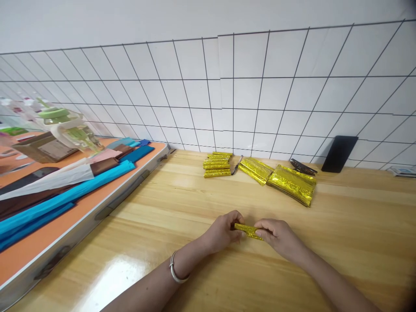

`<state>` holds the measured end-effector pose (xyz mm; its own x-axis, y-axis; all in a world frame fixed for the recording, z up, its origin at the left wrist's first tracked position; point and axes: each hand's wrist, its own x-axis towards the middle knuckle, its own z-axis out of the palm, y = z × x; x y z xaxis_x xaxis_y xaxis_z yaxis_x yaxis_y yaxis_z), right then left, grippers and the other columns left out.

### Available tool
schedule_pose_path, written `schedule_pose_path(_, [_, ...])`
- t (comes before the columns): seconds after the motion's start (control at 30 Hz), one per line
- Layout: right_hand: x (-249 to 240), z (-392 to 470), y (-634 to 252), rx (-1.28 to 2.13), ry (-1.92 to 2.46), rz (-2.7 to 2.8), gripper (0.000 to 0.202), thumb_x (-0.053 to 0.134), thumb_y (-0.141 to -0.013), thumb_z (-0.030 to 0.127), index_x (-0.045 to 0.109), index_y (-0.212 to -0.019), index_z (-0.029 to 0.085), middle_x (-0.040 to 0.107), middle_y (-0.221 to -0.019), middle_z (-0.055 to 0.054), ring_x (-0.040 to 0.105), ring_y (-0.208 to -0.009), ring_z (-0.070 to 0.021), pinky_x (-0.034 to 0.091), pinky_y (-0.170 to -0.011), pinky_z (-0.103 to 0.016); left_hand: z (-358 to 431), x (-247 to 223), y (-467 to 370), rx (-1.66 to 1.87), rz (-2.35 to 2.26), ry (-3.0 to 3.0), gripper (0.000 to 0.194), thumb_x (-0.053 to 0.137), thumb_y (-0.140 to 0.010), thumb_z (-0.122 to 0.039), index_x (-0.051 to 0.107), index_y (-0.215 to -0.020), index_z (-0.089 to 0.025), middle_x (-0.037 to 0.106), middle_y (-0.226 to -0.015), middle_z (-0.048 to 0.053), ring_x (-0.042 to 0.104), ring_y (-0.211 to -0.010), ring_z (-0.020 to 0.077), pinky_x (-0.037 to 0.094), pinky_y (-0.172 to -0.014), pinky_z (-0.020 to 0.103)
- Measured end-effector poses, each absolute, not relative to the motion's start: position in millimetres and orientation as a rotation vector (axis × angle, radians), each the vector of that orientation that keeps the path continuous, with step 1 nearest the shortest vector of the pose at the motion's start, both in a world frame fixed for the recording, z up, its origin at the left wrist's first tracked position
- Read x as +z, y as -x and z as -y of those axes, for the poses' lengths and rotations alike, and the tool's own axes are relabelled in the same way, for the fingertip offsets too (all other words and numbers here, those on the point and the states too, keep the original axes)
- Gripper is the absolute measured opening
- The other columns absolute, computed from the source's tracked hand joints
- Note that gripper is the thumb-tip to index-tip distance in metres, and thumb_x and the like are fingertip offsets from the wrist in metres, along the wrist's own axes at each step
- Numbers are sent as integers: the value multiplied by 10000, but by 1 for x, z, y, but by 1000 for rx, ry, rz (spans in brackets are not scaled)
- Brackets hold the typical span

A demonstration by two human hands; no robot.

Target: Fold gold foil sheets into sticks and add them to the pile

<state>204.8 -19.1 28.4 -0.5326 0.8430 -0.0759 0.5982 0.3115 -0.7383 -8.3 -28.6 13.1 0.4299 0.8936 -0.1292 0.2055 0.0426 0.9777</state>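
Note:
A narrow, flat gold foil strip (pixel 248 230) is held just above the wooden table between both hands. My left hand (pixel 224 232), with a silver bangle on its wrist, pinches the strip's left end. The right end is gripped between the thumb and fingers of my right hand (pixel 274 234). Beyond them lie several rolled or folded gold foil pieces (pixel 216 165), a flat gold foil sheet stack (pixel 256 170) and a thicker gold foil stack (pixel 292 183).
A dark pen (pixel 236 166) lies between the foil groups. Behind the thick stack is a black clip-like object (pixel 303 167); a black phone (pixel 339 154) leans on the tiled wall. At left, an orange-topped surface (pixel 107 190) bears coloured paper, a cardboard box (pixel 48 147) and a green-lidded bottle (pixel 73 130).

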Motion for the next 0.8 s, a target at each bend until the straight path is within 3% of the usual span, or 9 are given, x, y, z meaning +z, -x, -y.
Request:
schedule_pose_path(0.37, [25, 22, -202, 1099, 1246, 2232, 151, 497, -829, 285, 628, -887, 238, 603, -736, 26, 529, -662, -136, 369, -572, -220, 29, 11, 8, 734, -1049, -1445, 236, 580, -802, -375, 513, -840, -151, 527, -616, -35, 493, -545, 84, 348, -492, 177])
schedule_pose_path(0.57, [20, 17, -207, 1068, 1262, 2117, 217, 542, -802, 282, 610, -1005, 247, 661, -896, 5, 587, -801, -174, 427, -687, -254, 26, 12, 11, 799, -1052, -1349, 236, 601, -788, -362, 511, -848, -152, 532, -634, -36, 501, -535, 80, 373, -504, 181])
schedule_pose_path(0.8, [17, 13, -211, 1032, 1301, 2007, 225, 556, -792, 282, 616, -1003, 230, 665, -911, -11, 595, -815, -185, 446, -718, -283, 22, 8, 13, 873, -1016, -1181, 269, 644, -756, -345, 498, -864, -147, 532, -601, -48, 505, -496, 65, 375, -502, 167])
